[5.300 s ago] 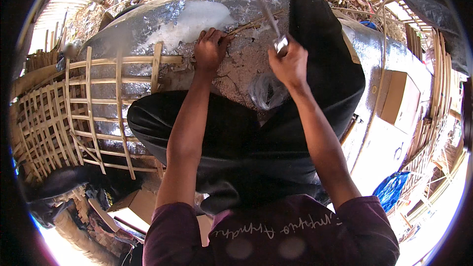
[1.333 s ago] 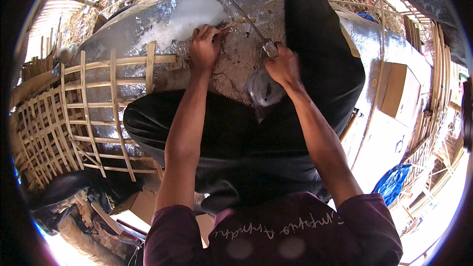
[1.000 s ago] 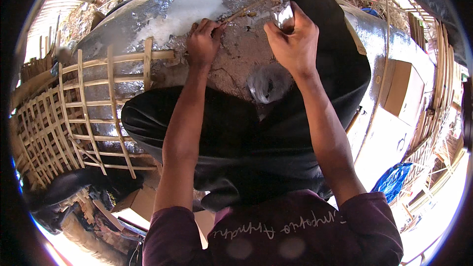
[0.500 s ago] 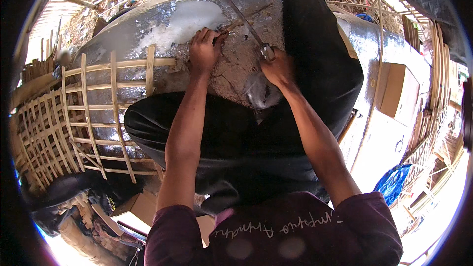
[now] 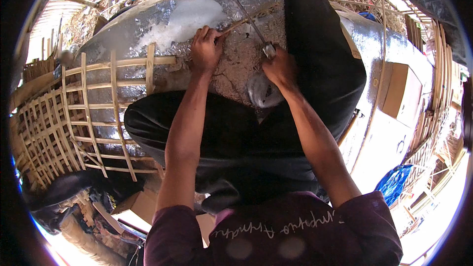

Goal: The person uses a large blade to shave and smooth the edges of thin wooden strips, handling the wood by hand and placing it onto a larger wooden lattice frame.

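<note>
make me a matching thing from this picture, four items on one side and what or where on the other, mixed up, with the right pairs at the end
1. left hand
2. right hand
3. bamboo lattice
4. blue plastic sheet

A. crumpled, toward the lower right
B. closed around the near end of a long blade
C. beside the left knee
D. holding one end of a thin strip

Pairs: 1-D, 2-B, 3-C, 4-A

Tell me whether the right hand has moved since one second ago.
Yes: the right hand has shifted down and slightly left in the picture, closer to the clear plastic on the ground.
</note>
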Demonstrator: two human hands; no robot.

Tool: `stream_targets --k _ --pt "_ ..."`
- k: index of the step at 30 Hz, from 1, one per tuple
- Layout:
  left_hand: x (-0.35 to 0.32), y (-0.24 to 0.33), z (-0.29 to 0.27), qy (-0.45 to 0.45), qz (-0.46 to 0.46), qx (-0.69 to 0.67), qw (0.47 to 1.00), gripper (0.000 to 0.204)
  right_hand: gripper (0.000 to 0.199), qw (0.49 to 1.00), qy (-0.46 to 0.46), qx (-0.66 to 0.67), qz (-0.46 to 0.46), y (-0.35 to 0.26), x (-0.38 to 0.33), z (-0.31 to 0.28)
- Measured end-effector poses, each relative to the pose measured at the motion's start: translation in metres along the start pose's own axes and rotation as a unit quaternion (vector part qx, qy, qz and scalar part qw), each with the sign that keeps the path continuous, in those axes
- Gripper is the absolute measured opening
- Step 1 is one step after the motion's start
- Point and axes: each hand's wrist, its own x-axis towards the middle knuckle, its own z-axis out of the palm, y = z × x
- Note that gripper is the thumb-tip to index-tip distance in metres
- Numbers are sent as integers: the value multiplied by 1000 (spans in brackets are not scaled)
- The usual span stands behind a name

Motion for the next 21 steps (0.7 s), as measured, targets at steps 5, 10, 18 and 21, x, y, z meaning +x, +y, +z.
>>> stream_targets --k 5,10,18,21 --pt "2 -3 2 -3 -5 -17 1000 13 32 996 27 54 -63 -4 15 -10" --pt "-2 -4 -2 -2 -19 -17 1000 15 19 964 128 139 -187 -57 6 -47" --pt "2 -5 5 17 -12 -30 999 17 33 1000 5 25 -11 1 14 5" --pt "2 -13 8 -12 -38 -14 999 19 30 999 14 42 -13 -4 14 -3"
